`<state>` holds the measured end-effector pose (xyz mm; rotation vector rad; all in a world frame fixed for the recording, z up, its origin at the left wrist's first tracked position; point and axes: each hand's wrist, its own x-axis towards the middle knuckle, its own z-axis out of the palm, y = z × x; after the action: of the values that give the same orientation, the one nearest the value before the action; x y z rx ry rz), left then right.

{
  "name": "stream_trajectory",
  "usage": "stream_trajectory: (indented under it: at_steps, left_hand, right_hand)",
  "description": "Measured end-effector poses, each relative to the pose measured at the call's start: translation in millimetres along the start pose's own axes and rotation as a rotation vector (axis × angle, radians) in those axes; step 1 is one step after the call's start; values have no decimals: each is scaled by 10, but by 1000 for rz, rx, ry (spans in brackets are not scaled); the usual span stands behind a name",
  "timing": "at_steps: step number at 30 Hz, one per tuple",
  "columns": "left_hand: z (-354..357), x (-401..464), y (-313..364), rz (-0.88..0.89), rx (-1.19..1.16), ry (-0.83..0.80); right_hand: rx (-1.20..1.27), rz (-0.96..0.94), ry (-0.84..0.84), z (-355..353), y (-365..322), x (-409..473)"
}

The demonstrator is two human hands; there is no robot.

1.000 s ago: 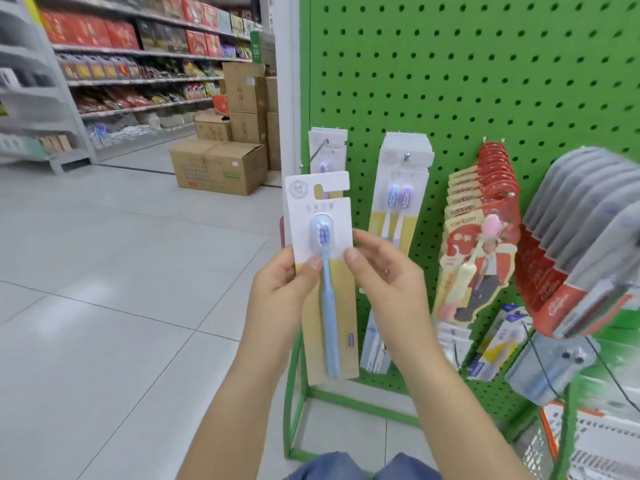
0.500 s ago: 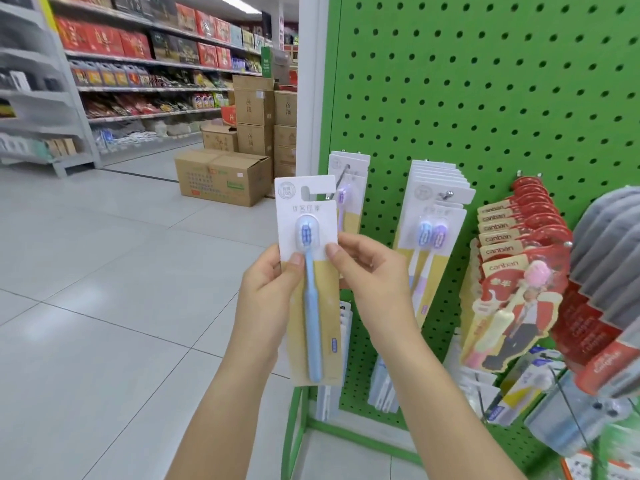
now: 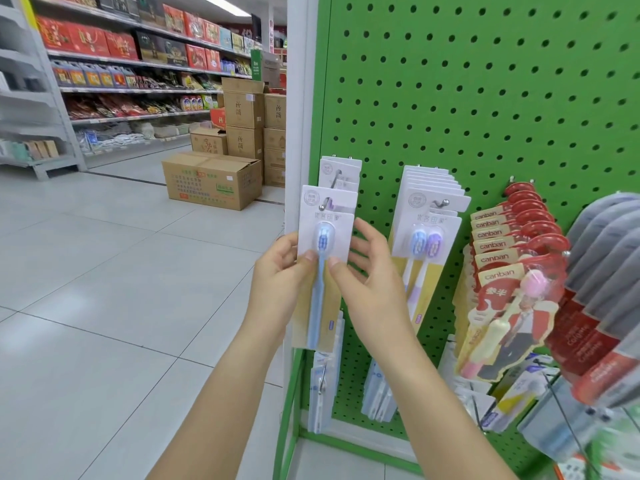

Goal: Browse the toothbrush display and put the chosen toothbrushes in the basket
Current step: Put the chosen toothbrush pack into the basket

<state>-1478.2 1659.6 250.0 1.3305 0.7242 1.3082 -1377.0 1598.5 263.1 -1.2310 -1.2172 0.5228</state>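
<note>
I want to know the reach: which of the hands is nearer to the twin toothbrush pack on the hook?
Right. The right hand is just left of the twin toothbrush pack; the left hand is farther left, beyond the blue toothbrush pack.

Green pegboard (image 3: 485, 98) — hooks with carded toothbrush packs (image 3: 429, 216).

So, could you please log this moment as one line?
phase: browsing | left hand + right hand: pinch blue toothbrush pack | location: at leftmost hook of green pegboard | basket: unseen
</note>
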Motion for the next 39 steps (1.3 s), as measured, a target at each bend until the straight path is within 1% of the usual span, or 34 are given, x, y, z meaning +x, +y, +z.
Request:
stream_trajectory:
  at_steps: [5, 6, 9, 11, 16, 19, 24, 31, 34, 39]
  left_hand:
    - [-15, 101, 16, 2, 28, -27]
    - [-31, 113, 45, -8, 13, -9]
    - [-103, 277, 166, -46, -52, 116]
    - [-137, 495, 239, -28, 15, 149]
    - [-24, 1019, 345, 43, 191, 50]
    - [49, 1180, 351, 31, 225, 17]
    - [150, 1272, 322, -22, 165, 21]
    - [153, 1203, 302, -19, 82, -24]
    - [129, 1163, 321, 16, 67, -2]
    - [121, 1109, 377, 77, 115, 48]
  right_hand:
    - [-104, -26, -6, 28, 12, 6]
    - [-116, -41, -9, 20, 0, -1]
    - [-135, -66, -12, -2, -38, 3]
    - [-147, -66, -15, -10, -52, 13]
    - [-205, -78, -24, -45, -96, -8]
    - [-217, -66, -38, -77, -124, -25]
    - [-247, -66, -44, -94, -126, -10]
    - [-286, -74, -38, -93, -125, -28]
    - [-305, -84, -26, -94, -145, -61]
    - [-326, -95, -42, -115, -163, -126]
